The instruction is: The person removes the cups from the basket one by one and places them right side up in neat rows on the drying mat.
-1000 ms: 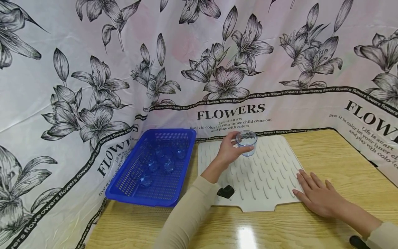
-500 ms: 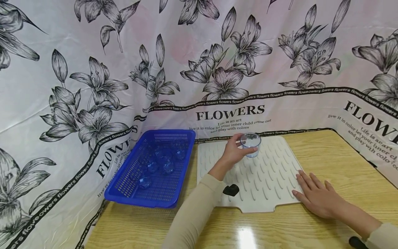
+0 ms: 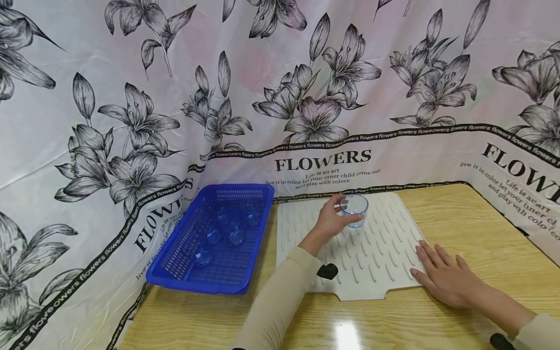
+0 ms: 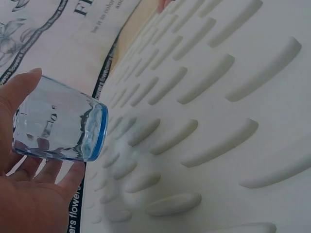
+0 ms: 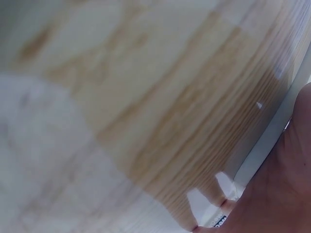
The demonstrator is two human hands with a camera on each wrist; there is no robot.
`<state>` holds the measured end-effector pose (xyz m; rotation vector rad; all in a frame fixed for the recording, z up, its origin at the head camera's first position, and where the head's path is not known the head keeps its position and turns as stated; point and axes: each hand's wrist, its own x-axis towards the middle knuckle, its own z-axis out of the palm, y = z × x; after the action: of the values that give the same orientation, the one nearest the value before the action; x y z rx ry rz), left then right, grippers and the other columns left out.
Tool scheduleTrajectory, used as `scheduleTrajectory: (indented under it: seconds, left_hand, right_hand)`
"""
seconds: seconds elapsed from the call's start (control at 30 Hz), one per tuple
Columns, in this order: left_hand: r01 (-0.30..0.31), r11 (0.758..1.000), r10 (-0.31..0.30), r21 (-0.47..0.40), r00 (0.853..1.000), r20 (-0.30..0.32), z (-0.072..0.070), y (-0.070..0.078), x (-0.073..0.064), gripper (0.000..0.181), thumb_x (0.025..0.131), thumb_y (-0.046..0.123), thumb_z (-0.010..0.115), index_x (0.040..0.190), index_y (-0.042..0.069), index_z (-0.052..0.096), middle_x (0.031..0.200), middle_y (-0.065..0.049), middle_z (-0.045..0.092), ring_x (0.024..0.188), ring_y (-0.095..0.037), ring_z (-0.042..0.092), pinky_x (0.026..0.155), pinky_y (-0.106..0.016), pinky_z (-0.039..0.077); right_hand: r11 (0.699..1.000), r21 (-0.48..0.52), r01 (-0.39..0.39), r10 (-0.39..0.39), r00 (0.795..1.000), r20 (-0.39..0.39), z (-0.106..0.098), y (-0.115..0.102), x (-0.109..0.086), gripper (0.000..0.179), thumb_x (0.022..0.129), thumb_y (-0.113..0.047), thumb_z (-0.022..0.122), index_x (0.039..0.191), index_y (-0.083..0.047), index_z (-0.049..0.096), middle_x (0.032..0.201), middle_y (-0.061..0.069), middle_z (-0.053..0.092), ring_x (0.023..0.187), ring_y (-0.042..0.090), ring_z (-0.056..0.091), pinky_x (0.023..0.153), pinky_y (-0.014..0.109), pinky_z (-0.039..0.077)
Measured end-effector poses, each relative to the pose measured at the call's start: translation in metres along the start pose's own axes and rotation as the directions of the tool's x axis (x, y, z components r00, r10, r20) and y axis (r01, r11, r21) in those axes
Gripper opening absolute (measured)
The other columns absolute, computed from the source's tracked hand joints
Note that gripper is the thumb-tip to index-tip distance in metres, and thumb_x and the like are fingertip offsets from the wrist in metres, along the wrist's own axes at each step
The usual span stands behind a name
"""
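Observation:
My left hand (image 3: 330, 221) grips a clear, blue-tinted drinking glass (image 3: 353, 209) above the back middle of a white ridged mat (image 3: 297, 218). In the left wrist view, the thumb and fingers (image 4: 46, 172) curl round the glass (image 4: 53, 116), and its blue-edged end faces the ridges; whether it touches them I cannot tell. Flat on the wooden table, my right hand (image 3: 452, 282) has its fingertips against the mat's right edge. The right wrist view shows part of that hand (image 5: 279, 194) beside the mat's edge.
A blue plastic basket (image 3: 205, 288) stands left of the mat, with several similar glasses (image 3: 236, 236) inside. Behind the wooden table (image 3: 297, 325) hangs a flower-printed cloth (image 3: 245, 167), which also runs along both sides.
My left hand has moved slightly right and lower toward the mat, carrying the glass. The right hand has stayed at the mat's edge.

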<state>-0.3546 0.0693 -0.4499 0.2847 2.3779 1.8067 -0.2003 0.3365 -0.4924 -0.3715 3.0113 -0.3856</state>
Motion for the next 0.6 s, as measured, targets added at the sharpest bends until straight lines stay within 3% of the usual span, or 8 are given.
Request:
scheduleTrajectory:
  seconds: [0.6]
  left_hand:
    - [0.024, 1.0, -0.023, 0.006, 0.999, -0.048, 0.022, -0.007, 0.009, 0.075, 0.081, 0.025, 0.09, 0.145, 0.021, 0.053, 0.134, 0.009, 0.057, 0.129, -0.016, 0.056, 0.094, -0.031, 0.053]
  right_hand:
    - [1.0, -0.005, 0.005, -0.005, 1.0, -0.012, 0.002, 0.002, 0.0, 0.077, 0.109, -0.049, 0.041, 0.155, 0.011, 0.029, 0.161, 0.032, 0.025, 0.144, 0.059, 0.02, 0.104, 0.083, 0.014]
